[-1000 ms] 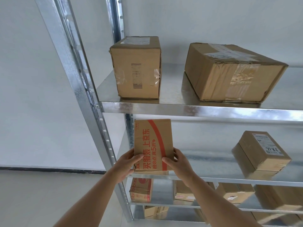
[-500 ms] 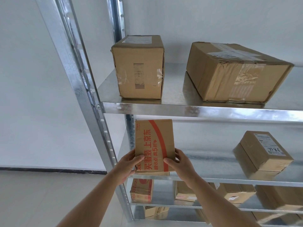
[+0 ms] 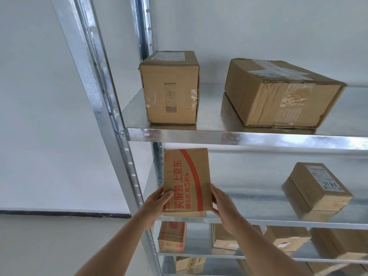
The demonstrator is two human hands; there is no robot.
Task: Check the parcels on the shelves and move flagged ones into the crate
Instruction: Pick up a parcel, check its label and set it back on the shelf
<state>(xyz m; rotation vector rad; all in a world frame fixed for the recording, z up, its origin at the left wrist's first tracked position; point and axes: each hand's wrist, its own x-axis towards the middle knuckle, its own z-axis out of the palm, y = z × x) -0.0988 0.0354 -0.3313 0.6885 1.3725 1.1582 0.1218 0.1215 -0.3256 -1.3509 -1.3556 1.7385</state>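
A flat cardboard parcel with red print [image 3: 187,179] stands upright at the left end of the second shelf [image 3: 278,221]. My left hand [image 3: 157,204] grips its lower left edge, thumb on the printed face. My right hand [image 3: 223,206] holds its lower right edge. On the top shelf [image 3: 239,136] stand a tall parcel with a barcode [image 3: 171,88] and a wide taped parcel [image 3: 278,92]. A small labelled parcel [image 3: 316,192] lies tilted at the right of the second shelf. No crate is in view.
The rack's metal upright [image 3: 103,108] runs diagonally at the left. Lower shelves hold several more parcels, one with red print [image 3: 172,237]. A white wall stands behind, with pale floor at the lower left [image 3: 59,246].
The view has tilted slightly. Both hands have stayed on the red-printed parcel, which keeps its place on the second shelf.
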